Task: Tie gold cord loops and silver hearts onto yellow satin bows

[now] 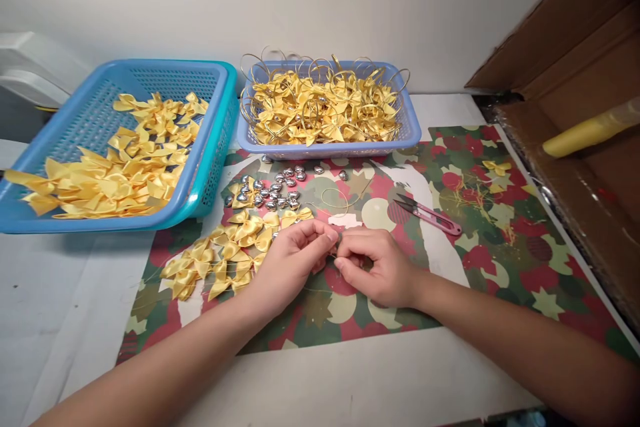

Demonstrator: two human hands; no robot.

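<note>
My left hand and my right hand meet over the patterned sheet, their fingertips almost touching. Both are closed in a pinch, and a thin gold thread shows between them; the fingers cover most of it. Just beyond the hands lies a curled gold cord. Yellow satin bows are spread beside my left hand, some partly behind it. Farther back sit several shiny silver beads. Pink-handled thread snips rest to the right, beyond my right hand, with their blades pointing left.
At the left, a blue basket nested in a teal one holds yellow bows. A lavender basket at the back is heaped with bows on gold loops. Thread scraps lie right. A cardboard box with a yellow tube borders the right side.
</note>
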